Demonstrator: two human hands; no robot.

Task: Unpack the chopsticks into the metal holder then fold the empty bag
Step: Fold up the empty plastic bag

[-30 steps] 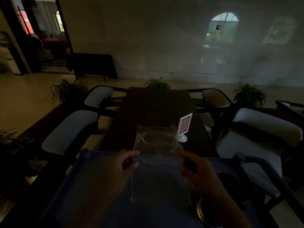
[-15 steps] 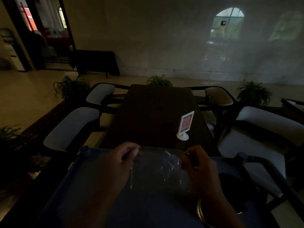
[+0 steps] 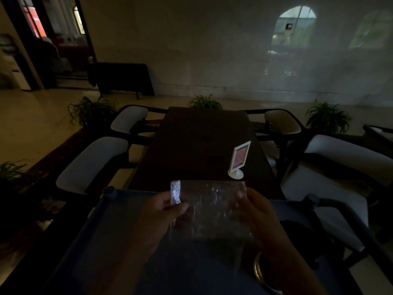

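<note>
A clear, crinkled plastic bag [image 3: 209, 211] is held flat between both hands above a blue surface [image 3: 119, 241]. My left hand [image 3: 157, 218] pinches its left edge, where a narrow strip catches the light. My right hand [image 3: 255, 211] pinches its right edge, with a gold bangle on that wrist. The bag looks empty and doubled over. Neither chopsticks nor a metal holder can be seen in the dim scene.
A dark table [image 3: 204, 145] stretches ahead with a small white sign stand [image 3: 239, 160] at its near right. Light-cushioned chairs [image 3: 91, 165] flank both sides. Potted plants [image 3: 205, 102] stand beyond, on a pale floor.
The far half of the bag, which lay stretched over the table, has been brought back toward me; both hands now hold a shorter, doubled bag, slightly raised.
</note>
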